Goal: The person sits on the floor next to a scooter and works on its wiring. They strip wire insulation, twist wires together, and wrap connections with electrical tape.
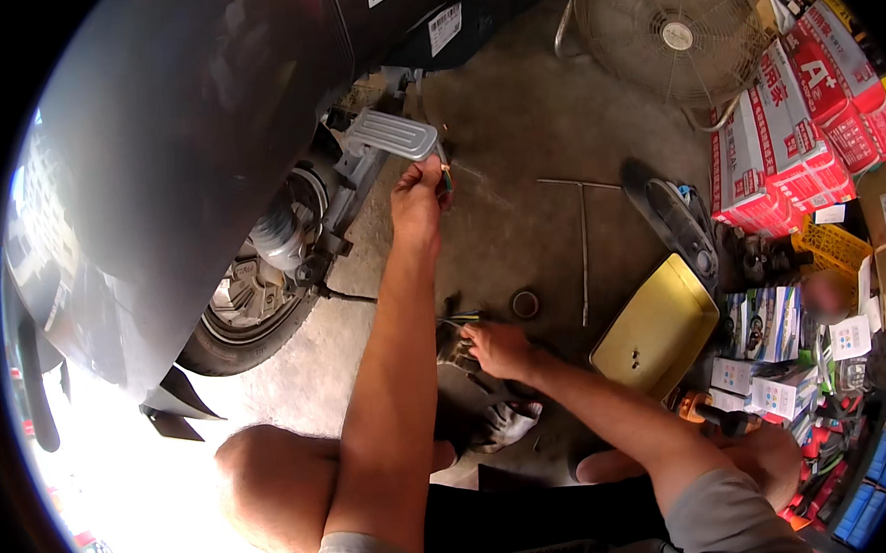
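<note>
My left hand (417, 200) is closed in a pinch around thin coloured wires (447, 179), just below a silver ribbed metal part (394, 135). That part sits at the end of a grey metal bar (355, 189) beside a wheel (254, 311) of a dark vehicle. Low over the floor, my right hand (497, 350) has its fingers closed at a slim thing with dark and yellow parts (462, 318), too small to name. Beneath it lie dark items and a grey-white glove-like cloth (509, 425). A tape roll (525, 304) lies right of these.
The dark vehicle body (204, 109) fills the left. On the floor lie a T-handle wrench (583, 239), a long black part (670, 219) and a yellow tray (658, 327) with small parts. A fan (676, 36), red-white cartons (781, 139) and stacked small boxes (764, 385) line the right.
</note>
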Demonstrator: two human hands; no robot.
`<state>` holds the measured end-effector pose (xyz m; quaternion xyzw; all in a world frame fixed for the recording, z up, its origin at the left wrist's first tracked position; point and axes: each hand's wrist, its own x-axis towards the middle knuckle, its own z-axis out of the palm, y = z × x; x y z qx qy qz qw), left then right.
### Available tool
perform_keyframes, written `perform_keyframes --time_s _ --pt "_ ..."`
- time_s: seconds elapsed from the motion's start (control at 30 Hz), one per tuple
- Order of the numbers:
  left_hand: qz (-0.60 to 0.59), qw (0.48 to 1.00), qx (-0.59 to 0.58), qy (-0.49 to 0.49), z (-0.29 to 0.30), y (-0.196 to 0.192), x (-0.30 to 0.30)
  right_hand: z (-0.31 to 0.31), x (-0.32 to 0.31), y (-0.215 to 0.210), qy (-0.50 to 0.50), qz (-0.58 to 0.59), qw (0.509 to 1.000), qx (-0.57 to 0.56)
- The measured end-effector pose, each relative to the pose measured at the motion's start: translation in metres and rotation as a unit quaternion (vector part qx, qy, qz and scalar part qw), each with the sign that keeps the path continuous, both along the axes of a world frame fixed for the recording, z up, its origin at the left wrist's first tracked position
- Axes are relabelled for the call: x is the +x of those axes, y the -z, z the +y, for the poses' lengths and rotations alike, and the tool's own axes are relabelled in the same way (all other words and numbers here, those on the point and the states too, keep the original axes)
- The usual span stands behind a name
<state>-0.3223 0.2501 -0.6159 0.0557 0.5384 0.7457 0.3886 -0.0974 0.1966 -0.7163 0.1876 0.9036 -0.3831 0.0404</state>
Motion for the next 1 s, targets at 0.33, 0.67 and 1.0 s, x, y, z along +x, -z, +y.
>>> perform_keyframes --time_s 0.33,0.67,1.0 --pt "0.013 1.000 -0.001 -0.019 -0.012 -0.010 -0.005 -0.056 -0.021 0.026 0.118 -0.007 0.993 0.026" --pt "-0.006 0.998 0.047 -0.051 -0.005 -0.017 0.010 0.089 -0.037 -0.096 0.405 0.303 0.766 -0.398" --pt "0.027 0.988 0.143 -0.059 0.009 0.003 0.006 0.123 -0.147 -0.140 0.368 0.141 0.898 -0.196"
